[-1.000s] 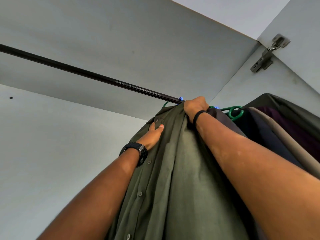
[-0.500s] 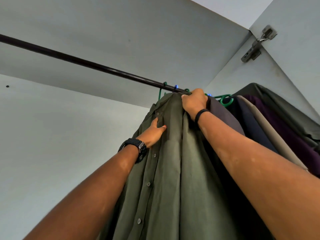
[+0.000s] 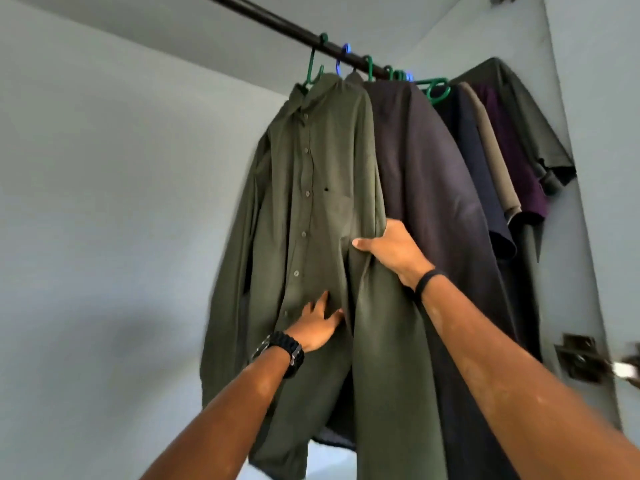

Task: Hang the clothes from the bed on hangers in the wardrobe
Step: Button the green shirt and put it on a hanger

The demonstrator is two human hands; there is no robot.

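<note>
An olive green button shirt (image 3: pixel 322 174) hangs on a green hanger (image 3: pixel 313 69) from the dark wardrobe rail (image 3: pixel 277 24). My left hand (image 3: pixel 317 325) lies flat with straight fingers on the shirt's lower front, beside the button placket. My right hand (image 3: pixel 391 249) grips the shirt's right edge at mid height, thumb across the front and fingers hidden behind the fabric. Both forearms reach up from below.
Right of the olive shirt hang a dark grey shirt (image 3: pixel 426 161), a navy one (image 3: pixel 474 147), a beige one, a purple one (image 3: pixel 509 147) and another olive garment against the wardrobe's side wall. A metal hinge (image 3: pixel 581 358) sits low on the right. The rail's left part is bare.
Both hands have slid down from the shirt's collar and shoulder to its middle and lower front. The view has dropped back, showing the whole hanging shirt.
</note>
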